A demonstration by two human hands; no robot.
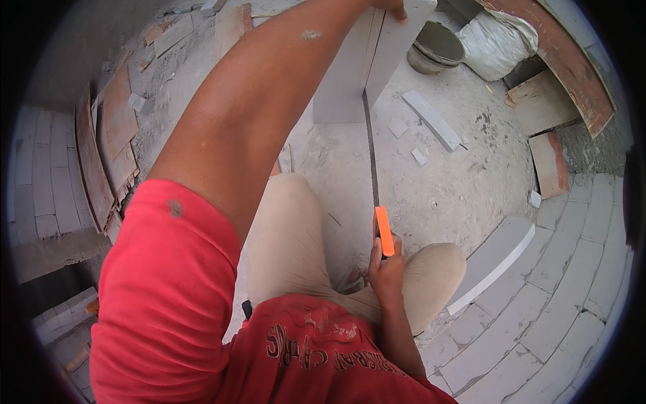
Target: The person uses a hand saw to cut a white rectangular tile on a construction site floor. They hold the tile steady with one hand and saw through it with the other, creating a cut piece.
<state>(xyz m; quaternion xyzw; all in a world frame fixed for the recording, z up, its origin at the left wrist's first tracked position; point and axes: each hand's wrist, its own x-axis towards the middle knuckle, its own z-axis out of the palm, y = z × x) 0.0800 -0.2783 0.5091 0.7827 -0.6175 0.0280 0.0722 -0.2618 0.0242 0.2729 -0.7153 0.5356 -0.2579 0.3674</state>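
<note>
An upright grey lightweight block (335,97) stands at the top centre with a narrow vertical cut in it. My left hand (393,12) grips the top of this block at the frame's upper edge, its fingers only partly showing past my raised forearm. My right hand (387,269) is closed on a hand saw (383,230) with an orange handle, held low between my bent knees. The saw's long dark toothed blade runs from the handle up into the cut near the lower part of the block.
A bucket (420,62) of grey mix and a white sack (498,40) sit upper right. Block offcuts (431,118) lie on the dusty floor, another slab (490,259) beside my right knee. Worn boards (94,161) lean at left; block walls (558,289) curve along both sides.
</note>
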